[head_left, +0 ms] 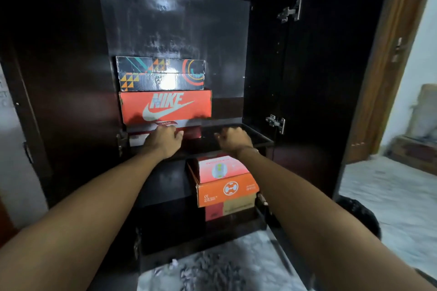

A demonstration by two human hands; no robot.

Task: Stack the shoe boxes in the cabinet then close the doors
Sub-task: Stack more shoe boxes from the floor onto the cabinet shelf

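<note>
While our left hand (164,137) is touching the red box (189,132) and our right hand (233,138) is curling empty, we are risking toppling the stack (163,92).

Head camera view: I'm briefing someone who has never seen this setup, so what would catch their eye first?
Probably the bright orange Nike box on the upper shelf, sitting under a black patterned box and on top of a dark red box. Next, the left hand at that red box and the right hand beside it over the shelf. Below, an orange box glows in a second stack against the dark open cabinet.
</note>
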